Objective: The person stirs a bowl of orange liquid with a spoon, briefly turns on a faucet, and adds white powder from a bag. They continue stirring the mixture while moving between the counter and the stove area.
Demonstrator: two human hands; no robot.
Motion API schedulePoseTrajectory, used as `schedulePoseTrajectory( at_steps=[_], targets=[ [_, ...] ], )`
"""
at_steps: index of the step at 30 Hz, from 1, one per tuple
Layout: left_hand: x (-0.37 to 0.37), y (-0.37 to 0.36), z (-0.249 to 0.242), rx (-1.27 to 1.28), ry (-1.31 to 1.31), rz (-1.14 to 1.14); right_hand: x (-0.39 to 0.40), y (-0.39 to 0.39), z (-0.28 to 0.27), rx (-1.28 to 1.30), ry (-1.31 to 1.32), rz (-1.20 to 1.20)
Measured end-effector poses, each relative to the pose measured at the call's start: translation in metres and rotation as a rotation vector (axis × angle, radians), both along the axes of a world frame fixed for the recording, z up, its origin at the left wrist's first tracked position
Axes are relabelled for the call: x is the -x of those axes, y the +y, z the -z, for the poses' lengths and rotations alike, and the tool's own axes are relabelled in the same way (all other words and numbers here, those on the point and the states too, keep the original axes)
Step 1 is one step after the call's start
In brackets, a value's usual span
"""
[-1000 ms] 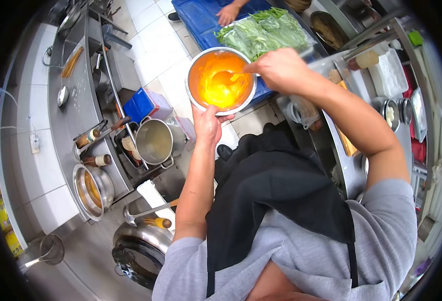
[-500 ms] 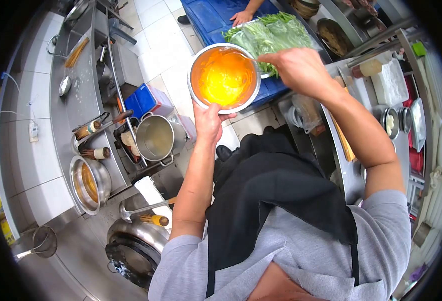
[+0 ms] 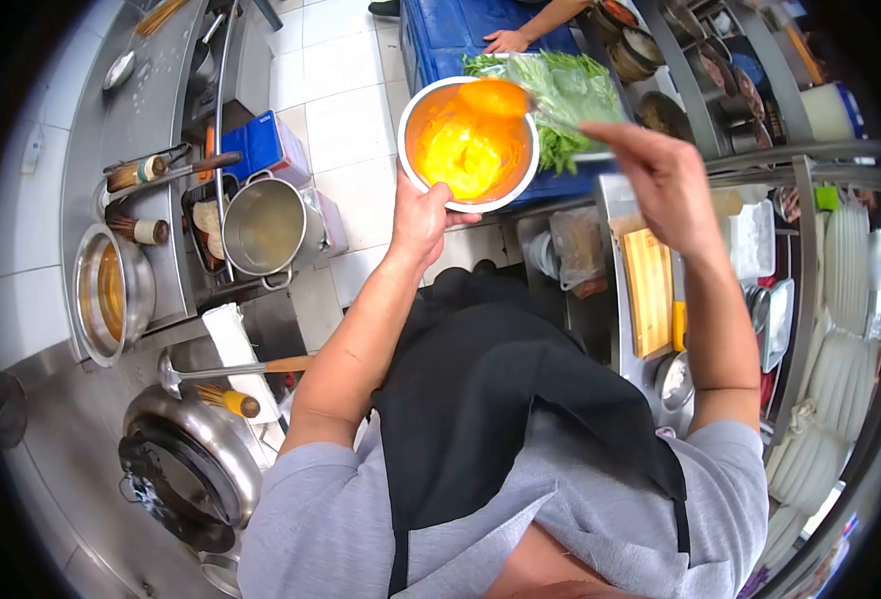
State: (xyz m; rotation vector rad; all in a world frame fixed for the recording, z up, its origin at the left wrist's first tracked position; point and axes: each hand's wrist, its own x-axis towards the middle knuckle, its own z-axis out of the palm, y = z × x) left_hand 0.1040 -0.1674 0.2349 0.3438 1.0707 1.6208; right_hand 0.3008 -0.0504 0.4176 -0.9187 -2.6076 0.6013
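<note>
left hand (image 3: 422,222) pinches a metal bowl (image 3: 403,145) between thumb and fingers, near the blue tabletop (image 3: 440,45); right hand (image 3: 668,185) pinching a spoon (image 3: 493,98) over it. pale tiled floor (image 3: 335,70), steel counter (image 3: 151,95) along the left.

Left fingers (image 3: 463,218) holding metal bowl (image 3: 403,150), right fingers (image 3: 616,134) gripping orange-coated spoon (image 3: 493,98)

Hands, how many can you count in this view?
3: the left hand holding the metal bowl, the right hand gripping the spoon, and a co-worker's hand next to the greens. More may be out of view.
</note>
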Motion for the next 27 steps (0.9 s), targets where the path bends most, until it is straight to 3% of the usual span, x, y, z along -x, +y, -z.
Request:
schedulePoseTrajectory(
  at_steps=[4,9,13,17,21,22,23,25,27],
  targets=[
    [0.003,0.006,-0.02,-0.058,-0.027,-0.01,0.003,0.005,-0.044,-0.232,0.029,-0.079],
    [0.006,0.007,-0.025,-0.086,-0.044,-0.007,0.007,0.008,-0.059,-0.299,0.012,-0.08],
    [0.008,0.007,-0.028,-0.093,-0.076,-0.003,0.011,0.013,-0.003,-0.126,0.053,-0.026],
    [0.005,0.011,-0.007,-0.056,-0.061,-0.034,0.02,0.001,0.081,-0.095,-0.404,-0.073],
    [-0.005,0.011,0.007,0.008,0.057,-0.022,0.036,0.051,0.09,-0.079,-0.507,-0.037],
    [-0.009,0.016,0.01,0.026,0.046,-0.044,0.04,0.056,0.115,-0.115,-0.434,-0.006],
    [-0.009,0.021,0.014,0.043,0.035,-0.072,0.053,0.034,0.105,-0.157,-0.56,0.023],
    [0.0,0.021,0.023,0.07,0.009,-0.069,0.047,0.021,0.114,-0.069,-0.526,-0.157],
    [0.01,0.015,0.028,0.105,0.0,-0.036,0.043,0.048,0.106,-0.037,-0.565,-0.184]
  ],
)
